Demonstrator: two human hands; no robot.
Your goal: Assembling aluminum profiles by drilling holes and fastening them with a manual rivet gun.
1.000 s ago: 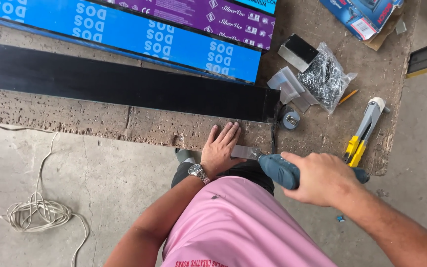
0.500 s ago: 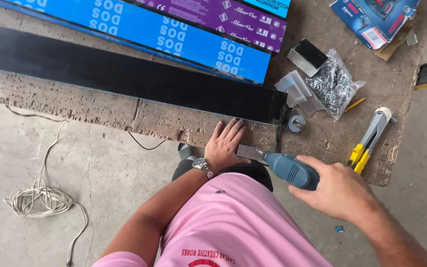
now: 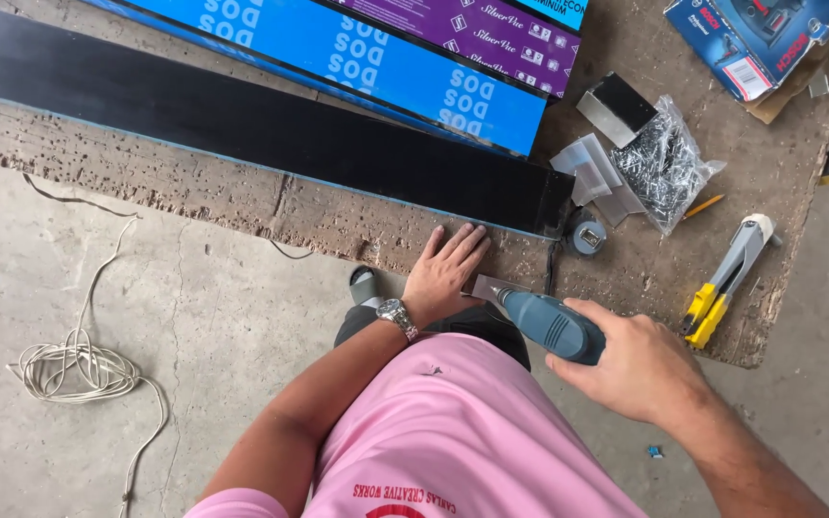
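Observation:
My left hand (image 3: pixel 445 271) lies flat, fingers spread, on a worn wooden board (image 3: pixel 242 201), beside a small grey metal piece (image 3: pixel 485 287). A wristwatch (image 3: pixel 397 315) sits on that wrist. My right hand (image 3: pixel 630 364) grips a blue-grey power drill (image 3: pixel 549 324), whose tip points at the metal piece. Just beyond my left fingers runs a long black panel (image 3: pixel 242 120), lying along the board.
Blue (image 3: pixel 376 58) and purple (image 3: pixel 472 34) long boxes lie behind the black panel. A bag of screws (image 3: pixel 664 163), metal brackets (image 3: pixel 592 177), a tape roll (image 3: pixel 587 233), a pencil (image 3: pixel 702 206) and a yellow-grey hand tool (image 3: pixel 726 283) lie right. A coiled cord (image 3: pixel 74 364) is on the concrete floor.
The view has shifted slightly. My right hand has drawn the drill a little back and lower. The left hand stays flat on the board.

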